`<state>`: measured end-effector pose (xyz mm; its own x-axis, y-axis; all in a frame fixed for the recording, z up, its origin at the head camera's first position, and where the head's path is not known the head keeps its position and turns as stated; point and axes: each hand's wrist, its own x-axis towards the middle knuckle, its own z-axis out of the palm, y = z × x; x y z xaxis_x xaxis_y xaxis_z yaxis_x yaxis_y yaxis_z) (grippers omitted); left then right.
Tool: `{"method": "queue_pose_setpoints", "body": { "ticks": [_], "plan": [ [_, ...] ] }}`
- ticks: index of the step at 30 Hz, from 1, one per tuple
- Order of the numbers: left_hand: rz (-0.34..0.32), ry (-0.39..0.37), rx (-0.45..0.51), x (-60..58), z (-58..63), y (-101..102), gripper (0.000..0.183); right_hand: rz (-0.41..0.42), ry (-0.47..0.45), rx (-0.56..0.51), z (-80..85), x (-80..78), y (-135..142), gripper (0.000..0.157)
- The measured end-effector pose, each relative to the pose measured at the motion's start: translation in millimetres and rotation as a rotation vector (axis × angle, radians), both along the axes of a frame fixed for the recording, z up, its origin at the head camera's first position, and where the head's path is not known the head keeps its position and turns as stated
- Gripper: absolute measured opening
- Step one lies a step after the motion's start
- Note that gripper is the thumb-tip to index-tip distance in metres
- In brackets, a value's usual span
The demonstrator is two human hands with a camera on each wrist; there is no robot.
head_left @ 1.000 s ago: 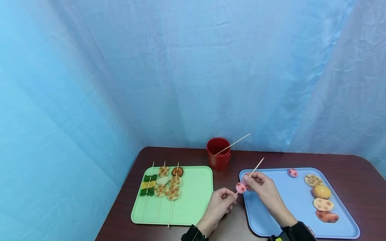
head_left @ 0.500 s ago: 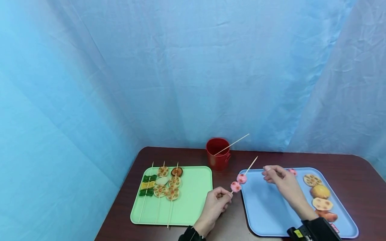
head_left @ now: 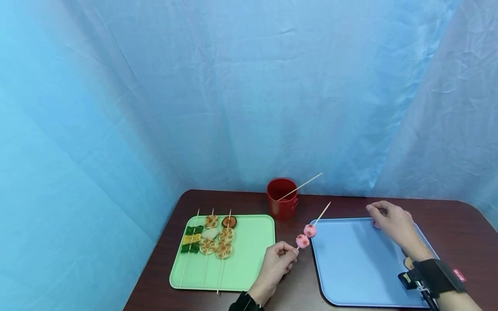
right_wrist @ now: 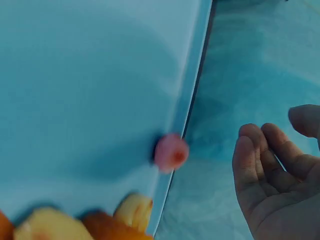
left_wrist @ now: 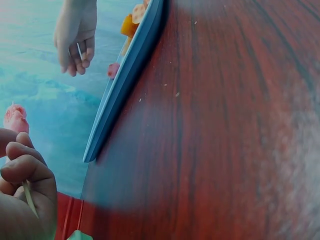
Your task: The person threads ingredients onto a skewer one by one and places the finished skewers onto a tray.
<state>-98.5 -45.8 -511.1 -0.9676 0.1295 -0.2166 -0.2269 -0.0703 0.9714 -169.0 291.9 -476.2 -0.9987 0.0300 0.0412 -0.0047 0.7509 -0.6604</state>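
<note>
In the head view, your left hand pinches a thin, pale wooden skewer bearing two pink, round pieces, held up at the left edge of a rectangular blue tray. Your right hand is at the blue tray's far right, partly covering a third pink, round piece. Left of the blue tray, on the dark reddish-brown counter, lies a rectangular green tray with three loaded skewers; near the blue tray's far left corner, a thin pale stick leans in a round red cup.

From your left wrist, that hand's fingers curl around the skewer; the right hand hangs loose-fingered near the blue tray's rim.

From your right wrist, the fingers are relaxed and grip nothing, thumb apart, beyond the blue tray's rim; the third piece sits by that rim, near blurred yellow and orange-brown pieces.
</note>
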Motion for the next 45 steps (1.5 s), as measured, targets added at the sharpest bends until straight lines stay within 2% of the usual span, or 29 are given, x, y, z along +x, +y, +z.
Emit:
{"method": "queue_pose_setpoints", "body": {
  "ticks": [6,11,16,25,37,45],
  "plan": [
    [-0.006,-0.013,0.003,-0.5,-1.1,-1,0.010,0.007,-0.089,0.079,-3.4,-12.5,13,0.047],
    [-0.006,-0.036,0.005,0.1,-0.9,-1,0.010,0.028,-0.055,0.160,-11.7,-16.4,17,0.030],
    [-0.003,-0.038,0.003,0.7,-0.2,-2,0.011,0.045,-0.047,0.210,-18.9,-15.4,18,0.022],
    [0.006,-0.047,-0.012,0.5,0.0,-2,0.010,0.042,-0.014,0.242,-24.0,-12.1,17,0.019],
    [0.008,-0.037,-0.008,1.2,-0.5,-3,0.010,0.043,-0.057,0.232,-25.9,-13.5,18,0.021],
    [0.010,-0.037,0.000,1.5,0.0,-5,0.009,0.022,-0.059,0.217,-25.3,-14.7,18,0.034]
  ]
}}
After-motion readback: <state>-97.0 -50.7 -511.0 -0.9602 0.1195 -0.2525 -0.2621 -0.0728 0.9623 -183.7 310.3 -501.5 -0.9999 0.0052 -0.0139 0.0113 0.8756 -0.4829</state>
